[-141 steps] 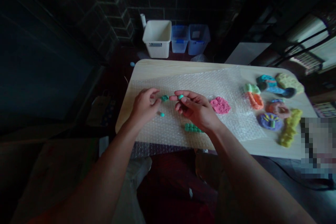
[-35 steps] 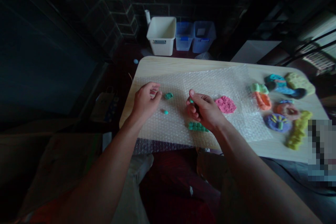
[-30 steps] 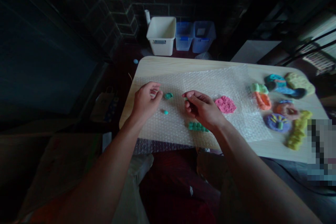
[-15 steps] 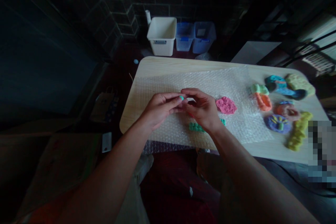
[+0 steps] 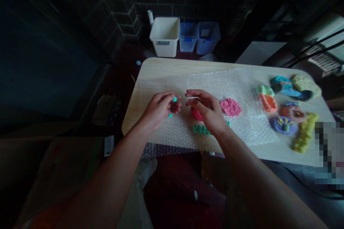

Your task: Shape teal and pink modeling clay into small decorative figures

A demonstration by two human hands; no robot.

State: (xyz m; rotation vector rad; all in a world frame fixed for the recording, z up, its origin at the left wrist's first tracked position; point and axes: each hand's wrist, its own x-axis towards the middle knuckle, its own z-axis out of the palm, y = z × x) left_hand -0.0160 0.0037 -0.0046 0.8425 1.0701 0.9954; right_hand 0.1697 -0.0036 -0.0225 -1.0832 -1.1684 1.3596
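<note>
My left hand (image 5: 162,109) pinches a small teal ball (image 5: 174,99), perhaps of modelling clay, between thumb and forefinger. A second teal bit (image 5: 170,115) shows just below its curled fingers; whether it is held or lies on the sheet I cannot tell. My right hand (image 5: 205,107) is open, fingers apart and slightly bent, with nothing visible in it. Partly hidden under the right hand are a red-pink lump (image 5: 197,114) and a green row of small balls (image 5: 200,129). Right of that hand lies a bumpy pink clay piece (image 5: 231,107). All rest on bubble wrap (image 5: 172,82).
The wooden table (image 5: 215,65) carries several clay shapes at the right: an orange and light-green one (image 5: 268,102), a purple disc (image 5: 284,125), a yellow strip (image 5: 305,132) and a blue piece (image 5: 287,87). Behind it stand a white bin (image 5: 165,39) and blue tubs (image 5: 208,41).
My hands have come apart. The left has drawn back left with the teal ball in its pinch; the right has opened. The second teal bit and more of the red-pink lump now show.
</note>
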